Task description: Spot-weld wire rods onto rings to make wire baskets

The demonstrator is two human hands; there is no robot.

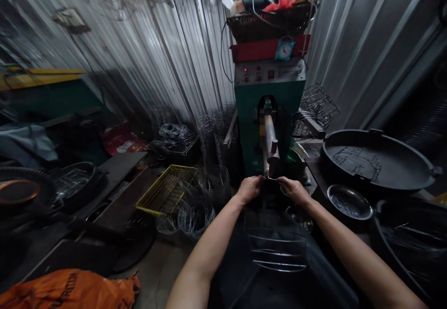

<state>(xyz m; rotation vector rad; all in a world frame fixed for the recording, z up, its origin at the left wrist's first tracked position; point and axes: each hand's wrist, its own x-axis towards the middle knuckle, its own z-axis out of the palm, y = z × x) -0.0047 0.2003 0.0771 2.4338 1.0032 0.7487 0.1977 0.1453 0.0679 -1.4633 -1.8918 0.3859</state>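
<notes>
Both my arms reach forward to a green machine (pixel 268 99) with a metal arm (pixel 269 141) sticking out toward me. My left hand (pixel 249 188) and my right hand (pixel 294 189) are closed on the far end of a round wire cage (pixel 275 246), held just under the tip of the metal arm. The cage's rings show between my forearms, close to me. My fingertips are hidden behind the backs of my hands.
A large black pan (pixel 375 162) with wire pieces and a small bowl (pixel 349 202) of wires sit at right. Finished wire cages (pixel 209 183), a yellow wire basket (pixel 165 188) and wire coils (pixel 174 134) crowd the left. An orange sack (pixel 70 289) lies at bottom left. Corrugated metal walls stand behind.
</notes>
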